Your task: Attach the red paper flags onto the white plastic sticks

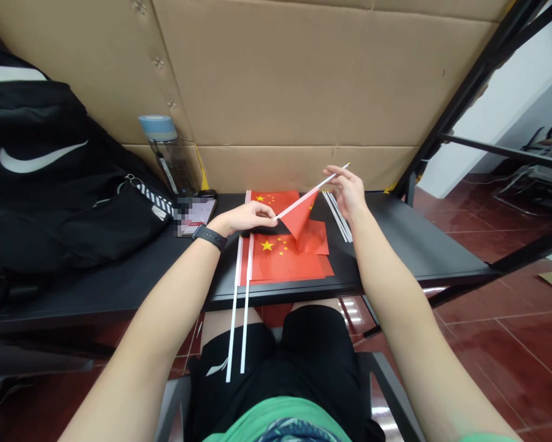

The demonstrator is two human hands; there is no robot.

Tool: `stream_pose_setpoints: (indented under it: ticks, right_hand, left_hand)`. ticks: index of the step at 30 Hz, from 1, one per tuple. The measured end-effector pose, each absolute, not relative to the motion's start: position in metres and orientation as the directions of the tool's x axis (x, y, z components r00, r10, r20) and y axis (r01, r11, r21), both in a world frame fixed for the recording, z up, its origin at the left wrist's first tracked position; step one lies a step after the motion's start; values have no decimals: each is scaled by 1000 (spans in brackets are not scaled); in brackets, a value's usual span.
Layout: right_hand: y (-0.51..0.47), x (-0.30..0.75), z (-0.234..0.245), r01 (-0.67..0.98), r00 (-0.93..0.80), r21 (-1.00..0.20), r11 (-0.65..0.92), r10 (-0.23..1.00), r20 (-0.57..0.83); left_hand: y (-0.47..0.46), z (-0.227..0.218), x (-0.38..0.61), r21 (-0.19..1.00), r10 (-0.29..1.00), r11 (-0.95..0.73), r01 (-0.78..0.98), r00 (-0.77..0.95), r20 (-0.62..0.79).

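Right grip (344, 193) and left grip (247, 218) pinch a white flag stick (324, 183); yank it and the red paper flag (298, 215) between them could tear

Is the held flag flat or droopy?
Droopy: the red flag sags below its white stick, held by the left hand and right hand.

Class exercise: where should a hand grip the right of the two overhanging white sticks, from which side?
Grip the white stick at its free lower end, from the near side: that end juts past the table edge, clear of the red flags, so a hand can likely close there.
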State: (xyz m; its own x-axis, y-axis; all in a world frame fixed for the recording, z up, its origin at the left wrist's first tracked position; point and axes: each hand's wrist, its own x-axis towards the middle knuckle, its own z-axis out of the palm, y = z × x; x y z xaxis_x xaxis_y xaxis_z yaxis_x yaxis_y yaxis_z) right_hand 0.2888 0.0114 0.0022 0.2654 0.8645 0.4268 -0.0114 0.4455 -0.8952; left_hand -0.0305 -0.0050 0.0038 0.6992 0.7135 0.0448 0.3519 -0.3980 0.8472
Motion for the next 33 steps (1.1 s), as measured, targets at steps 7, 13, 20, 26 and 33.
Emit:
stream_pose_setpoints:
  ticks: [7,13,20,26,33]
  right_hand:
    - [0,273,3,18,128,-913,407,905,406]
    - [-5,254,1,46,-31,-909,415,910,414]
    - [0,264,-1,27,82,-900,435,896,436]
    - [18,285,-3,47,281,-884,466,843,459]
    - [31,336,-7,-103,601,-873,478,729,328]
  left_hand:
    - [-14,0,-14,891,764,-348,293,639,88]
    - [-18,-10,-1,898,812,-348,270,565,145]
    - [-23,-3,-4,889,771,-369,272,623,129]
    - [-27,8,-10,846,694,-404,348,719,36]
    - [-23,14,-18,790,564,-484,375,825,-46]
